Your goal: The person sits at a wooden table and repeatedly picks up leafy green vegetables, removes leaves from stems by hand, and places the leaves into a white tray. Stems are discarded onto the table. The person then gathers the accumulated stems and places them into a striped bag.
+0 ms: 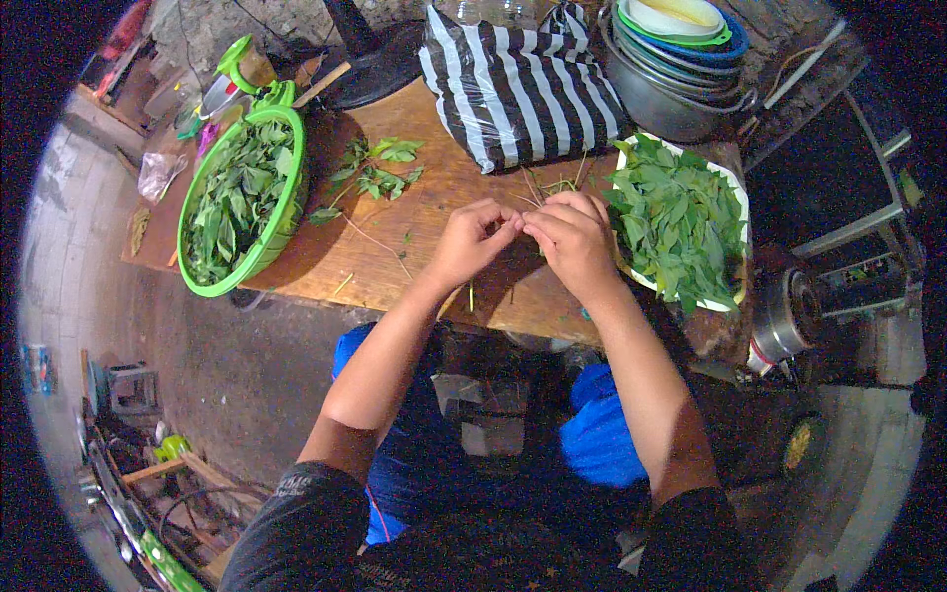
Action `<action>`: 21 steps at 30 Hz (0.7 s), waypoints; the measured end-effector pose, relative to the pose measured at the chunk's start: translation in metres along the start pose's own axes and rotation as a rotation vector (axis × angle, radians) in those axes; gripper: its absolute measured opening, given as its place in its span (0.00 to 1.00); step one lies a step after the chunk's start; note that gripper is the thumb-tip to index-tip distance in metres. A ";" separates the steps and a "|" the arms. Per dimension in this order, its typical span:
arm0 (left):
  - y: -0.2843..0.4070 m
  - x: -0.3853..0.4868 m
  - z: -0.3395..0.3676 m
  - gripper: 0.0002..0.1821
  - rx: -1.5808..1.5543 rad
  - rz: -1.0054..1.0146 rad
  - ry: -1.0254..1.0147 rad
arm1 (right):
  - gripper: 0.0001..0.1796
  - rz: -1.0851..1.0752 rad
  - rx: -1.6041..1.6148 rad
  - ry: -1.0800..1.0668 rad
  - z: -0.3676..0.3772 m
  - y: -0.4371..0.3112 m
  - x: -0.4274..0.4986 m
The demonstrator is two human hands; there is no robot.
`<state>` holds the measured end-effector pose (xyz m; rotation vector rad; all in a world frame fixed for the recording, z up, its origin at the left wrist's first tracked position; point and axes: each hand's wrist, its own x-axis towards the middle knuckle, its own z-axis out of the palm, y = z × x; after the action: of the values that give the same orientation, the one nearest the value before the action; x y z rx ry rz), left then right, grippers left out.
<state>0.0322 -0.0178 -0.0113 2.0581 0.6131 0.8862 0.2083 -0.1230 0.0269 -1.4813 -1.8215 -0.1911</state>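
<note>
Over the wooden table (429,274), my left hand (481,235) and my right hand (568,226) meet at the fingertips; whatever is pinched between them is too small to make out. Thin stems (544,189) lie just behind my right hand, partly hidden by it. To the right, green leaves (677,222) fill a white tray (742,192). On the left stands a tilted green plastic basket (302,148) full of leaves (240,196). Between the basket and my left hand lie a few leafy sprigs (377,177) and a long thin stem (373,240).
A black-and-white striped plastic bag (521,92) lies at the table's back. Stacked basins and bowls sit in a metal pot (666,111) at the back right. A black stand base (385,70) is behind the sprigs. A metal cylinder (784,318) stands right of the table.
</note>
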 end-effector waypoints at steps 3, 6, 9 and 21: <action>0.007 0.001 -0.004 0.08 0.042 0.034 -0.042 | 0.04 -0.055 -0.136 0.022 -0.001 0.001 0.000; 0.014 0.002 -0.009 0.08 0.193 0.121 -0.086 | 0.02 0.072 -0.182 -0.113 0.004 -0.003 -0.006; 0.016 0.002 -0.015 0.08 0.306 0.141 -0.064 | 0.03 0.421 0.126 -0.335 0.009 -0.004 -0.011; -0.016 0.011 -0.031 0.13 -0.920 -0.551 0.150 | 0.06 0.286 -0.419 0.353 -0.104 0.093 -0.013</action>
<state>0.0132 0.0131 -0.0064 0.9403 0.6418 0.7797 0.3391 -0.1614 0.0598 -1.8380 -1.3196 -0.6783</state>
